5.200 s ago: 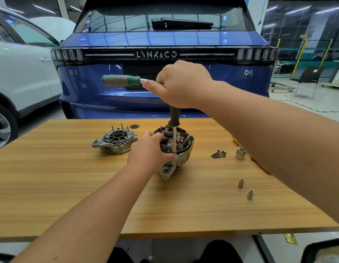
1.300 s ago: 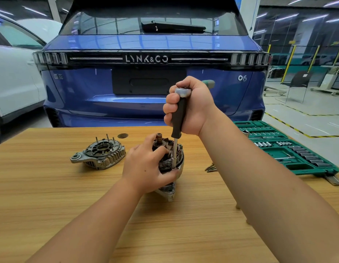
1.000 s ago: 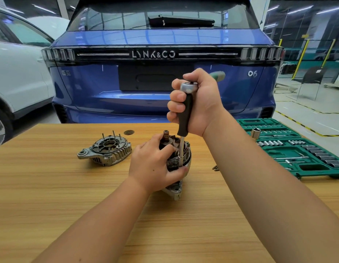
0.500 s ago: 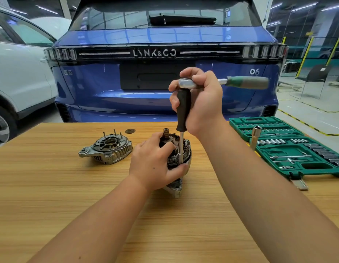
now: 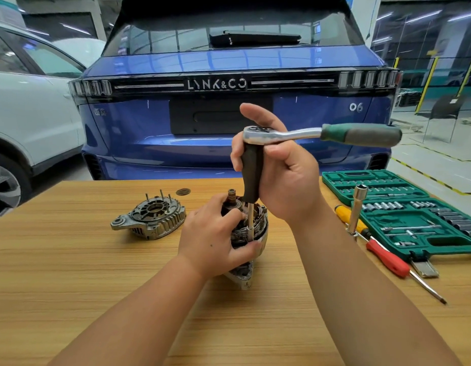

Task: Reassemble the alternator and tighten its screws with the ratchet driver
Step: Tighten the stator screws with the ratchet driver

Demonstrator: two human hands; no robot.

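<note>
The alternator body (image 5: 258, 231) stands upright mid-table, its windings and shaft end showing on top. My left hand (image 5: 215, 239) grips its left side. My right hand (image 5: 281, 178) is curled round the black upright handle of the ratchet driver (image 5: 251, 175), whose thin metal shaft runs down to a socket at the body's near edge. The ratchet's chrome head sits on top, and its green-grey handle (image 5: 361, 134) sticks out to the right. The separate alternator end cover (image 5: 150, 217), with studs pointing up, lies on the table to the left.
An open green socket case (image 5: 403, 215) lies at the right. Beside it are a tall upright socket extension (image 5: 357, 210), a yellow-handled tool (image 5: 349, 216) and a red-handled screwdriver (image 5: 387, 258). A blue car (image 5: 229, 114) stands just behind the wooden table (image 5: 84, 273); a white car (image 5: 31, 114) is at the left.
The ratchet's green handle has swung from the left round to the right, and further toward me in the last half second. My left hand keeps its grip on the alternator body.
</note>
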